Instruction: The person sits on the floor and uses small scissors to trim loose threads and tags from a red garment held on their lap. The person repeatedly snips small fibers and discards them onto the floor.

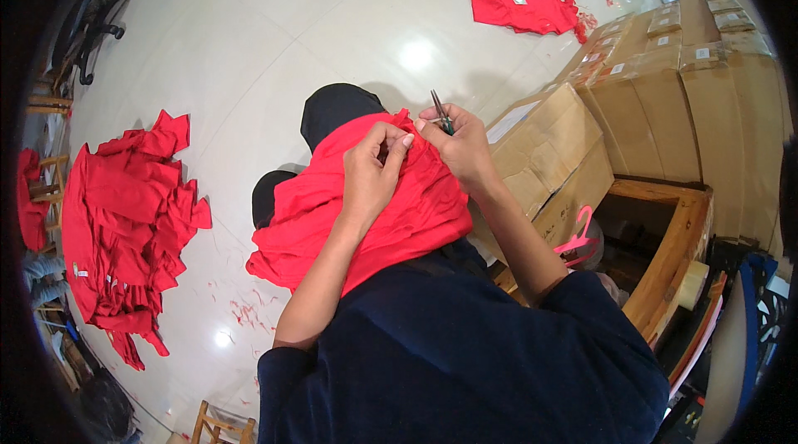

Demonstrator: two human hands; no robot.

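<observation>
A bunched red garment lies over my lap. My left hand is closed in a pinch at its upper part, fingers curled against the cloth. Just to the right, my right hand grips small dark thread snips, their pointed blades upward and away from the fabric. Its thumb and fingertips come close to a raised fold of the garment between the hands. Whatever fine thread may be at the fingertips is too small to see.
A large heap of red garments lies at left on the pale tiled floor. Another red garment lies flat at the far right. Cardboard boxes are stacked on my right, beside a wooden frame and a pink hanger. Red scraps dot the floor.
</observation>
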